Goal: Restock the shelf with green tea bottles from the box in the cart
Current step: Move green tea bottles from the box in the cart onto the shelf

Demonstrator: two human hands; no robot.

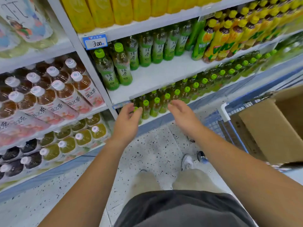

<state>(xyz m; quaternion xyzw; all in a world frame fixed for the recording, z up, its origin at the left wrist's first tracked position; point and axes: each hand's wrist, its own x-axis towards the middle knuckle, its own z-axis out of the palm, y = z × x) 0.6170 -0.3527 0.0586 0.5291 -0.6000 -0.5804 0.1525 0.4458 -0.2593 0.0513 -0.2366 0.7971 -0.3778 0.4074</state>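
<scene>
Both slack and empty, left hand [127,118] and right hand [182,115] hover by green tea bottles [155,106]; box [270,128] interior unseen

Yellow juice bottles [101,12], white-capped tea bottles [65,92], blue price tag [95,42], speckled floor [152,145]

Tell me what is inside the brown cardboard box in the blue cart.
The brown cardboard box in the blue cart shows only bare cardboard at its open top. Its near side wall covers everything lower, so its contents cannot be seen.
</scene>
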